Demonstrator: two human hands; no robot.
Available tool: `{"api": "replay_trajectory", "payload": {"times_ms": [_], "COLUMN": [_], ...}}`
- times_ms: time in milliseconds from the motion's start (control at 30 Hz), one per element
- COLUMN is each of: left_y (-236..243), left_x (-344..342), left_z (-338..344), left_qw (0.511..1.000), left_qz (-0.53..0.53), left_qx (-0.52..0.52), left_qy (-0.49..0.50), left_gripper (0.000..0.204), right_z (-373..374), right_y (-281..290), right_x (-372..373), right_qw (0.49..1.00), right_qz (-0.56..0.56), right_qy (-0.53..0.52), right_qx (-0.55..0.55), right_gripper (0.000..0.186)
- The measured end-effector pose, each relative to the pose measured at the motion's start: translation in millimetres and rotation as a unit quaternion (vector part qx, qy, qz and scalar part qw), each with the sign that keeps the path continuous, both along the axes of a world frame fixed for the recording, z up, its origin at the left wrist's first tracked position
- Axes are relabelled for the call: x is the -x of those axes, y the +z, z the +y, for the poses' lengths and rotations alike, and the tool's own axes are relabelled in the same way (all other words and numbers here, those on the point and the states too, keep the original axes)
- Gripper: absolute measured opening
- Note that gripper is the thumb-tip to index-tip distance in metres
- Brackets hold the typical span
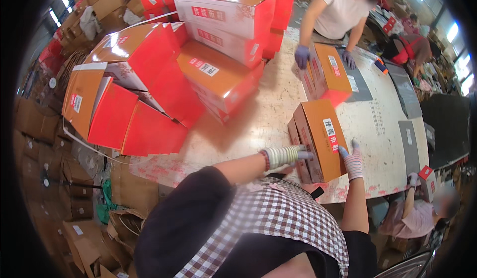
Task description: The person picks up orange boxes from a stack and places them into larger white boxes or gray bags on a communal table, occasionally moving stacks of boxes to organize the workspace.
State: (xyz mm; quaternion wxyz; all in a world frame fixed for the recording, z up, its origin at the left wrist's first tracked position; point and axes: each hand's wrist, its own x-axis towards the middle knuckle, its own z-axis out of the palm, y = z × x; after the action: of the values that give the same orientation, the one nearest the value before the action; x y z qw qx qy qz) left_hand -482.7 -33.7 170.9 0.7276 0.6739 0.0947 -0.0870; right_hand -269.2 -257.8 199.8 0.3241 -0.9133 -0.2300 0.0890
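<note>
Directly before me on the table (276, 111) stands a set of shoeboxes (322, 141) side by side, with orange-brown lids and white-and-red labels. My right hand (353, 164), in a striped knit glove, holds the right side, its thumb against the lid's edge. From the left, my left hand (285, 156), also in a striped glove, reaches to the boxes with straight fingers; their tips lie at the left boxes' side. Across from me, a co-worker's purple-gloved hands (302, 57) are at another set of shoeboxes (332, 71), which stands just beyond mine.
On the left, a large pile of red and brown shoeboxes (164, 74) covers the table. Grey sheets (408, 146) lie along the right side. Another person in pink (410, 221) handles a small red box (426, 182) at the right corner. Cartons (84, 238) crowd the floor at left.
</note>
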Motion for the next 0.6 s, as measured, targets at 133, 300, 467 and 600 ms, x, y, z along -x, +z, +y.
{"api": "replay_trajectory", "payload": {"times_ms": [133,300,467,600], "left_y": [26,20,104,103], "left_x": [58,148,119,101], "left_z": [64,143,169,186], "left_qw": [0.978,0.786,0.721,0.765], "left_qz": [-0.015,-0.142,-0.032,0.048], "left_qx": [0.045,0.365,0.339,0.290], "left_qy": [0.203,0.478,0.604,0.574], "left_gripper": [0.040,0.051,0.061,0.081], "right_z": [24,39,54,56], "right_y": [25,-22,-11,-7], "right_x": [41,22,4,17], "right_qw": [0.963,0.978,0.975,0.999], "right_qz": [-0.250,-0.196,0.114,-0.025], "right_qy": [0.074,0.077,-0.032,-0.034], "right_qx": [0.064,0.000,-0.188,-0.005], "right_gripper": [0.077,0.070,0.065,0.065]}}
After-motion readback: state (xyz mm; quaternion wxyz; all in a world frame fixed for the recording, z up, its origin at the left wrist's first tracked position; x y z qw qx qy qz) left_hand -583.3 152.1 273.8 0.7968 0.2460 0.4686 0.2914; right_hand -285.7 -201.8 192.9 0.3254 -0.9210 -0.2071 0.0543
